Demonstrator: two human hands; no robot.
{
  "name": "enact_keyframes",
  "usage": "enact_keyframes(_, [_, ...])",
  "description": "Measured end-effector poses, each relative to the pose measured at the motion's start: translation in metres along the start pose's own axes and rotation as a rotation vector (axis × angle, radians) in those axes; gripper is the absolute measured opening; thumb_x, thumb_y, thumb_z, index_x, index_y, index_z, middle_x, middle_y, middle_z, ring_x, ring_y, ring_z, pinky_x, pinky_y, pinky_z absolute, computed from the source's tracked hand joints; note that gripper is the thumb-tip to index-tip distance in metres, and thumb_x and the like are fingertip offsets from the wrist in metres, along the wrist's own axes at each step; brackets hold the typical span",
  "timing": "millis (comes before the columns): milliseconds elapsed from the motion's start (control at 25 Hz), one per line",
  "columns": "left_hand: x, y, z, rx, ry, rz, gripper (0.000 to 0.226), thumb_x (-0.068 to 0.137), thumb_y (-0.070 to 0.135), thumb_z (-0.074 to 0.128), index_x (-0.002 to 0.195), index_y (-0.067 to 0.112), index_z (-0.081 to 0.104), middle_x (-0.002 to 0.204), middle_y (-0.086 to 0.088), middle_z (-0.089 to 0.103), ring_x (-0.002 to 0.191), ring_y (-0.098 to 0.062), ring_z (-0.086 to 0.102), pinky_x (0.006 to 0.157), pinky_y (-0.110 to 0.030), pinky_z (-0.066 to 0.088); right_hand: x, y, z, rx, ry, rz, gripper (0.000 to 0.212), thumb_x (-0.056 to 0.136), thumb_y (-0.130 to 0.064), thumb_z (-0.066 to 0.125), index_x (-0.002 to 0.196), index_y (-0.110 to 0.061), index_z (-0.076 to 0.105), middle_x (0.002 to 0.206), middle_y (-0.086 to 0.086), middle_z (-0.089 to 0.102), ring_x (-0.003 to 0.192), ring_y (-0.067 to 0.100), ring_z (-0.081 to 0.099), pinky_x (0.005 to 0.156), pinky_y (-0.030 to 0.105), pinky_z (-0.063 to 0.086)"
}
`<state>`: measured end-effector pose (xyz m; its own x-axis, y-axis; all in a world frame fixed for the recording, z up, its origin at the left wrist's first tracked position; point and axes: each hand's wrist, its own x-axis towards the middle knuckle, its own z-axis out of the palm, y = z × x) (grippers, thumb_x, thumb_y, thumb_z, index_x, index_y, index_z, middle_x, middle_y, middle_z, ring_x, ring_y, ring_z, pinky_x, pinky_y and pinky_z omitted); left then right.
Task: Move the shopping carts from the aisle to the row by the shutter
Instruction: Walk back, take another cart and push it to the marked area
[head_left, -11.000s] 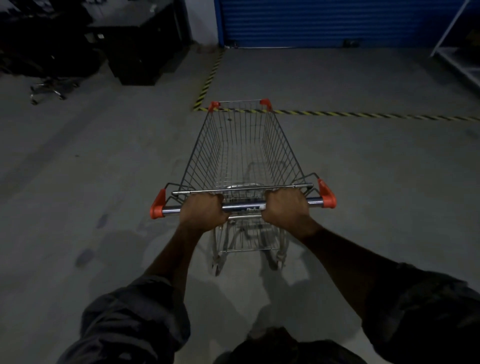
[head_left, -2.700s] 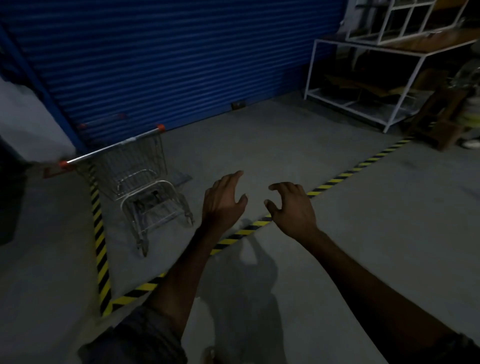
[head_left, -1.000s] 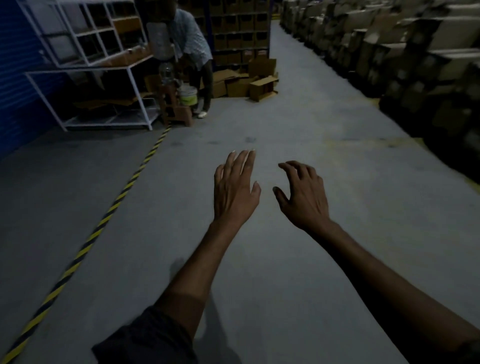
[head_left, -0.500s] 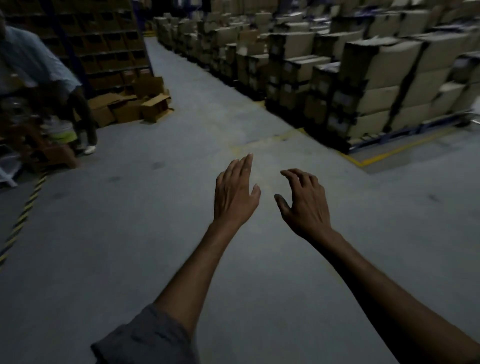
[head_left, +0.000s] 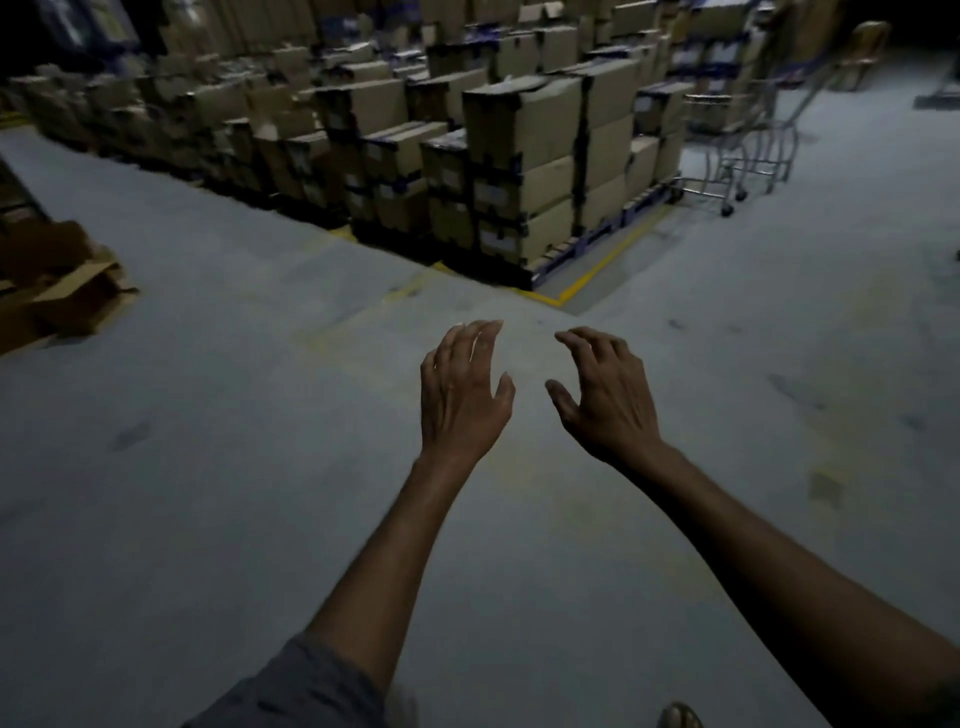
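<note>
At the left edge of the concrete floor lie loose cardboard boxes, and across its far side stand stacked cartons whose pale labels are too blurred to read. Over the middle of the floor the left hand is held out with fingers nearly straight, empty, and the right hand is beside it, fingers loosely curled, holding nothing. The shopping carts stand near the far right corner, just beside the cartons, well apart from both hands.

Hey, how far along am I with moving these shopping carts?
One cart was parked by the shutter seconds ago. Now the left hand and right hand hang empty over the floor. More carts beside the stacked boxes still wait.
</note>
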<state>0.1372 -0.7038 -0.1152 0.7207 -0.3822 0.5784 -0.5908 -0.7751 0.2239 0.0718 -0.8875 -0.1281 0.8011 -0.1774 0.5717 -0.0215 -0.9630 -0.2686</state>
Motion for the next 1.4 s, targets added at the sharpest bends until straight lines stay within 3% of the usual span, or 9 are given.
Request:
enact_keyframes(200, [0.041,0.062,0.057,-0.059,-0.021,0.085,0.058,0.090,0.031,0.066,0.144,0.025,0.046,0.144,0.001,0.051,0.138,-0.022,0.043,0.107,-0.042,0.039,0.009,0.085,-0.013,-0.040,0.025,0.080,0.059,0.090,-0.038,0.069,0.142,-0.019,0.048,0.142,0.004,0.051,0.131,0.026,0.042,0.099,0.042,0.042])
enact_keyframes(720, [0.182,0.284,0.226,-0.172,-0.048,0.174,0.064,0.091,0.034,0.065,0.149,0.024,0.041,0.149,-0.002,0.048,0.140,-0.022,0.040,0.108,-0.043,0.036,0.066,0.357,-0.065,-0.132,0.067,0.182,0.058,0.090,-0.040,0.066,0.142,-0.022,0.047,0.142,0.001,0.050,0.132,0.024,0.042,0.100,0.042,0.042])
enact_keyframes(1000, [0.267,0.339,0.319,-0.195,-0.071,0.288,0.072,0.093,0.033,0.064,0.157,0.024,0.032,0.156,0.001,0.040,0.145,-0.020,0.035,0.110,-0.040,0.032,0.122,0.480,-0.049,-0.144,0.084,0.277,0.058,0.092,-0.040,0.064,0.143,-0.021,0.045,0.143,0.001,0.049,0.132,0.023,0.042,0.100,0.041,0.043])
enact_keyframes(1400, [0.459,0.400,0.471,-0.369,-0.146,0.366,0.056,0.094,0.042,0.062,0.146,0.026,0.048,0.140,0.003,0.058,0.127,-0.020,0.054,0.100,-0.041,0.041,0.245,0.640,-0.022,-0.190,0.125,0.459,0.057,0.095,-0.043,0.063,0.145,-0.026,0.042,0.145,0.000,0.048,0.132,0.022,0.042,0.104,0.042,0.042])
